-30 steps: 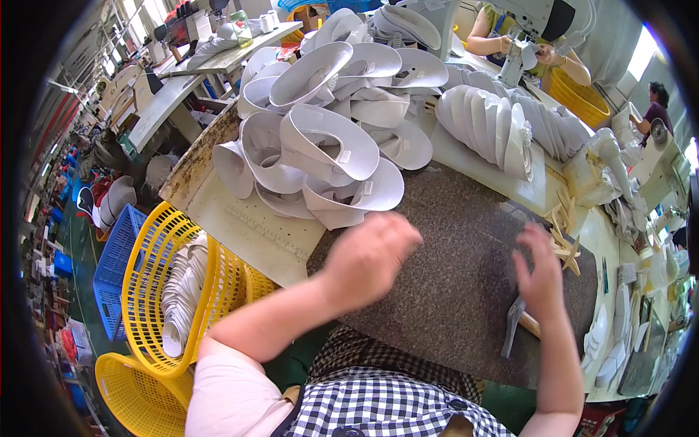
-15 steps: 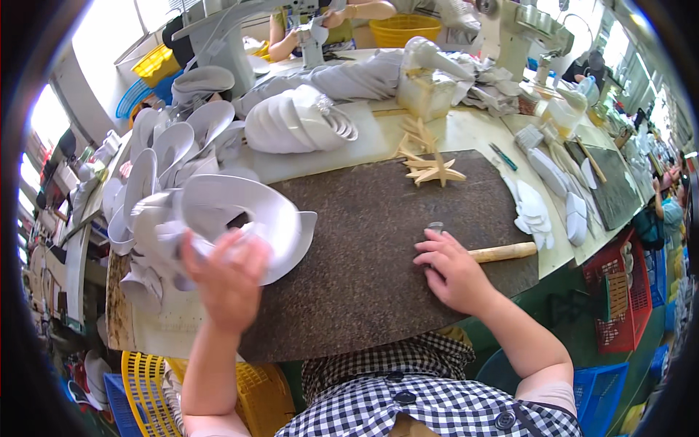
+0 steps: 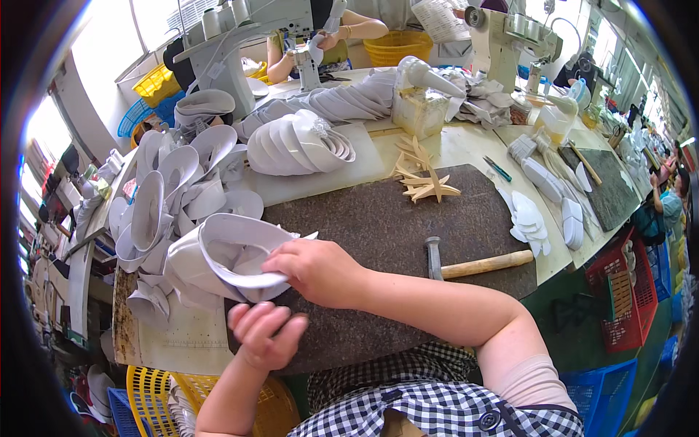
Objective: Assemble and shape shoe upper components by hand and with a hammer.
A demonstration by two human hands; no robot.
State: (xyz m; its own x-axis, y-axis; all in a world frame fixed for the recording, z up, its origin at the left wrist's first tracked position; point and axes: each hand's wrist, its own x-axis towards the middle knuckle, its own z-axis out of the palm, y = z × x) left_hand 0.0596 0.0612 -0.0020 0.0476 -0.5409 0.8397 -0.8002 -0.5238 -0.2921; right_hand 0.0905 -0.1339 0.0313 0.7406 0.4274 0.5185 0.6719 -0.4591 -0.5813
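Note:
A white shoe upper (image 3: pixel 244 247) with an open, rounded collar rests at the left of the dark board (image 3: pixel 364 320). My right hand (image 3: pixel 320 273) reaches across the board and is closed on the upper's near right edge, fingertips inside the opening. My left hand (image 3: pixel 268 335) is just below the upper and apart from it, slightly blurred, its fingers loosely bent and apart with nothing in them. A hammer (image 3: pixel 486 265) with a wooden handle lies on the board beside my right forearm, untouched.
Loose white uppers (image 3: pixel 164 182) crowd the left side, with a nested stack (image 3: pixel 298 146) behind the board. Tan curved strips (image 3: pixel 429 182), a green-handled tool (image 3: pixel 498 168) and white cut pieces (image 3: pixel 529 222) lie around it. Another person's hand (image 3: pixel 320 45) works at a sewing machine opposite.
My right hand has left the hammer and crossed left to grip the upper. My left hand has let go of the upper and dropped toward me. The upper has come to rest lower down.

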